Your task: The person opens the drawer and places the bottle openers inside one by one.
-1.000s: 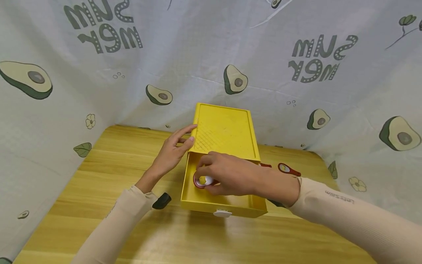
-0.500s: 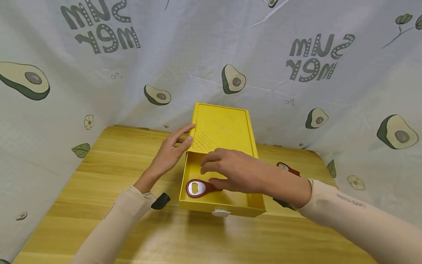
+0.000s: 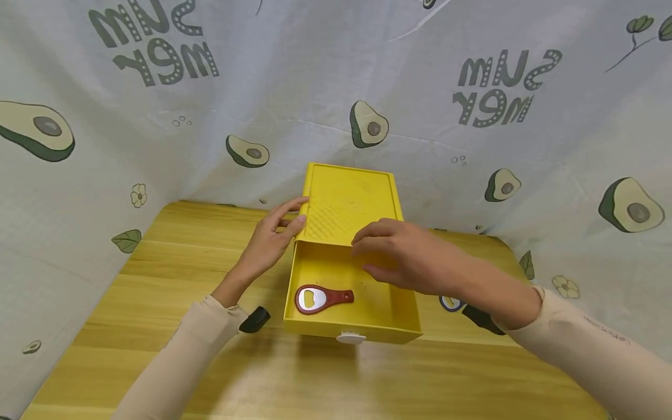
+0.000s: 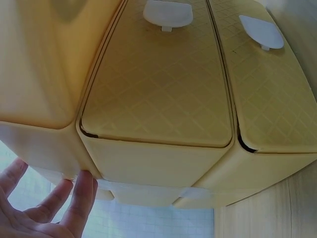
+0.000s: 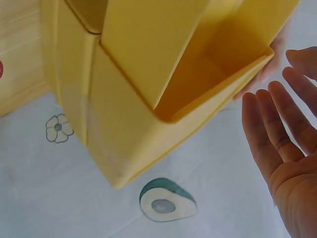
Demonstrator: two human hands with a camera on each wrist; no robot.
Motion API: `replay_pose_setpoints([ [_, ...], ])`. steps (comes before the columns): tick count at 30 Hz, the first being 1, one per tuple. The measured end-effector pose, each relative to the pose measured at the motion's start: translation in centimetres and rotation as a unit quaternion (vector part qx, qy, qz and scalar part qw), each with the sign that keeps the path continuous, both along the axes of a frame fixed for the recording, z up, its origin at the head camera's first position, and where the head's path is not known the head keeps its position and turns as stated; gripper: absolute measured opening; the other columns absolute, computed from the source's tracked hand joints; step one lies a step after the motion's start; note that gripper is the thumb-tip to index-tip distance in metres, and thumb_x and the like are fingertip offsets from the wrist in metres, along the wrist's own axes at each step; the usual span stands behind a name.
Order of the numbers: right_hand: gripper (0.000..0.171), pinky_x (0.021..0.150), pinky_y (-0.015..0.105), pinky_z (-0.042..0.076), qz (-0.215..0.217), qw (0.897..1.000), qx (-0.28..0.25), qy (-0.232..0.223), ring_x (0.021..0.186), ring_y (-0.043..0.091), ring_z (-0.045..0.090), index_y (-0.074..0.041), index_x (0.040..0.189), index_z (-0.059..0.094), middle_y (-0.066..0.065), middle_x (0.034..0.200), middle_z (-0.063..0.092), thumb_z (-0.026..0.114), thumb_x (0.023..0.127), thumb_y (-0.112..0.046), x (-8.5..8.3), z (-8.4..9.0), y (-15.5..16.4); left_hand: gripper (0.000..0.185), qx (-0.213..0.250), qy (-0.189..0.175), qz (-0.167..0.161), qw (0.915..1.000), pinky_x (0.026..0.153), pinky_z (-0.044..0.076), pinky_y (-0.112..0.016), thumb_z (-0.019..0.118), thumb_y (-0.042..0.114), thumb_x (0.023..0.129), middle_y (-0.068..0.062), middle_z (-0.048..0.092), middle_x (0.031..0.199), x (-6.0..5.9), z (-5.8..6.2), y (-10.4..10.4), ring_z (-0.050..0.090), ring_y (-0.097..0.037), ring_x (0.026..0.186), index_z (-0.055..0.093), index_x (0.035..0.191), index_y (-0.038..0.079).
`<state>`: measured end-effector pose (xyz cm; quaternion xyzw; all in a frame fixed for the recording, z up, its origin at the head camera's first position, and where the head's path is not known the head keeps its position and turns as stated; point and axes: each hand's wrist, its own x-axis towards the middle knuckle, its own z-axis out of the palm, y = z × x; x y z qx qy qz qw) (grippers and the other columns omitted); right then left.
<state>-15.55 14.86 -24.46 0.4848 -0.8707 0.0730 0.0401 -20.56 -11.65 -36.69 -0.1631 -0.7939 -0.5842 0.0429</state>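
A yellow drawer cabinet [image 3: 352, 198] stands on the wooden table with its top drawer [image 3: 375, 306] pulled out. Inside the drawer, toward its front left, lies a red-rimmed bottle opener [image 3: 336, 296] with a metal head. My left hand [image 3: 265, 245] touches the cabinet's left side with extended fingers, also seen in the left wrist view. Over the drawer's back right part hovers my right hand [image 3: 409, 254], its fingers loosely bent and nothing in them. In the right wrist view that right hand [image 5: 292, 153] is apart from the cabinet.
A blue-rimmed bottle opener [image 3: 450, 303] lies on the table [image 3: 199, 356] right of the drawer, partly hidden by the right arm. White handles [image 4: 168, 14] mark the lower drawers' fronts. A patterned curtain [image 3: 294, 70] hangs behind the table.
The right hand has let go of the red bottle opener, leaving it in the drawer, and has moved up and to the right. The left hand stays on the cabinet.
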Motion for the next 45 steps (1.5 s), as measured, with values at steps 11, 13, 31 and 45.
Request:
replay_pose_setpoints([
  [11, 0.026, 0.086, 0.038, 0.058, -0.065, 0.998, -0.014, -0.009, 0.102, 0.021, 0.067, -0.012, 0.111, 0.074, 0.002, 0.117, 0.070, 0.080, 0.086, -0.016, -0.4, 0.3, 2.6, 0.044, 0.004, -0.008, 0.001, 1.0000, 0.090, 0.052, -0.047, 0.055, 0.040, 0.103, -0.007, 0.050, 0.145, 0.1, 0.3, 0.0, 0.060, -0.029, 0.116, 0.050, 0.146, 0.034],
  [13, 0.026, 0.084, 0.037, 0.058, -0.068, 0.997, -0.020, -0.005, 0.100, 0.020, 0.068, -0.011, 0.110, 0.074, 0.002, 0.115, 0.070, 0.081, 0.085, -0.014, -0.5, 0.2, 3.0, 0.044, 0.003, -0.007, 0.001, 1.0000, 0.090, 0.052, -0.047, 0.054, 0.040, 0.103, -0.007, 0.049, 0.145, 0.1, 0.3, 0.0, 0.060, -0.029, 0.116, 0.050, 0.146, 0.034],
  [31, 0.029, 0.070, 0.031, 0.060, -0.106, 0.992, -0.068, 0.021, 0.092, 0.019, 0.069, -0.011, 0.107, 0.074, 0.002, 0.107, 0.073, 0.082, 0.080, -0.003, -1.7, -1.3, 8.8, 0.045, 0.007, -0.012, 0.001, 0.9999, 0.089, 0.052, -0.045, 0.055, 0.040, 0.103, -0.007, 0.049, 0.146, 0.2, 0.1, -0.1, 0.059, -0.028, 0.116, 0.049, 0.147, 0.034],
  [45, 0.026, 0.074, 0.040, 0.060, -0.214, 0.976, -0.007, -0.046, 0.094, 0.025, 0.068, -0.009, 0.109, 0.073, 0.007, 0.108, 0.073, 0.080, 0.084, -0.008, -3.2, -3.6, 14.5, 0.046, 0.006, -0.011, 0.001, 0.9999, 0.090, 0.052, -0.045, 0.054, 0.039, 0.103, -0.007, 0.049, 0.146, 0.3, 0.2, 0.0, 0.059, -0.029, 0.117, 0.048, 0.148, 0.033],
])
